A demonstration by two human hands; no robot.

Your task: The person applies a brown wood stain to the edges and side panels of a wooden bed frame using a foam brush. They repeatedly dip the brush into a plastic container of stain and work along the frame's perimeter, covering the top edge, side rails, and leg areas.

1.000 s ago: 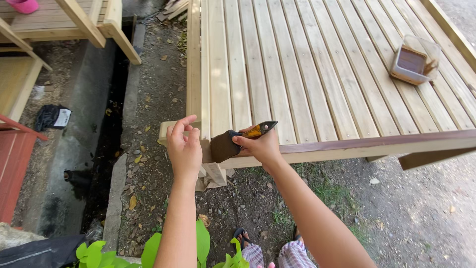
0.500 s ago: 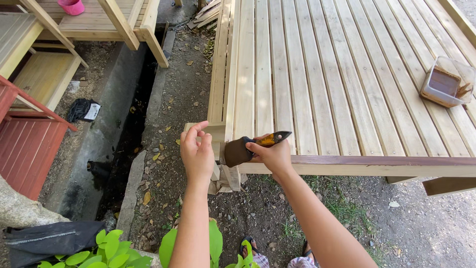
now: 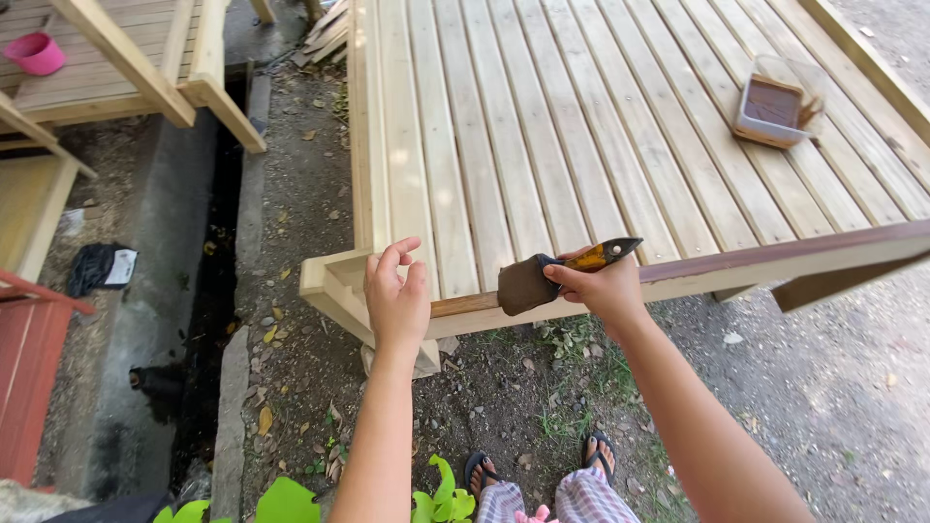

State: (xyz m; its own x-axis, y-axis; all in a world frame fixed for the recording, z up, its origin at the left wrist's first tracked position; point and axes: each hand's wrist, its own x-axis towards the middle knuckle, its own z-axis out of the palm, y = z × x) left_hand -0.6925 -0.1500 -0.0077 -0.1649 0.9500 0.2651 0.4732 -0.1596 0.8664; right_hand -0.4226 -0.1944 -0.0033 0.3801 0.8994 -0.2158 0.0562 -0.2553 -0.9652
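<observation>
Paintbrush (image 3: pixel 557 276) is gripped in the right hand (image 3: pixel 603 289), fingers closed firmly round the orange-and-black handle, which points up and to the right. Its wide bristles, loaded dark brown, are pressed flat against the front edge rail (image 3: pixel 765 261) of the slatted wooden platform (image 3: pixel 542 126), close to the near left corner. To the right of the bristles the rail is seen coated reddish brown; the short stretch between the bristles and the left hand is partly coated; the slats on top are left pale and bare. The left hand (image 3: pixel 395 302) is laid on the corner of the platform, fingers half curled and loose, thumb raised, nothing enclosed; only the fingertips and palm edge appear to be touching the wood. A shallow tray of brown stain (image 3: pixel 770 111) is set on the slats far to the right, well apart from both hands. Below the rail, bare dirt with dry leaves and sparse grass is noted, and the wearer's feet in dark sandals (image 3: pixel 593 455) are seen beneath checked trouser legs. Left of the platform a concrete drainage channel (image 3: pixel 145 320) is seen, with a black bag (image 3: pixel 102 267) lying beside it. A pink bowl (image 3: pixel 37 52) is placed on a second wooden structure at upper left.
</observation>
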